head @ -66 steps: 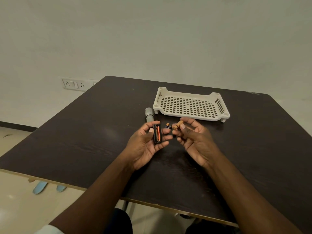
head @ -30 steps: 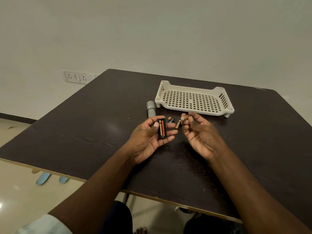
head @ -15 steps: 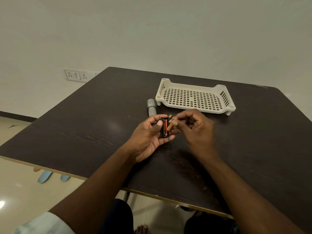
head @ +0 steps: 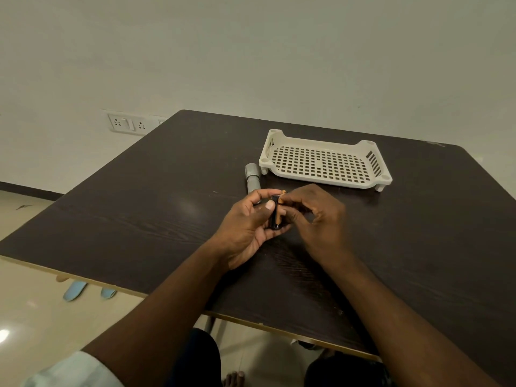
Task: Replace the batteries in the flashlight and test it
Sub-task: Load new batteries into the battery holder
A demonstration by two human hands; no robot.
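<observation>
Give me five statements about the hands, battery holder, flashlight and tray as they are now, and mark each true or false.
1. The left hand holds the black battery holder. True.
2. The right hand rests flat on the table. False: its fingers pinch a battery at the holder's top end.
3. The white tray has batteries in it. False: it is empty.
4. The grey flashlight body lies on the table just left of the tray. True.
5. The flashlight body is in the person's grip. False: neither hand holds it.
</observation>
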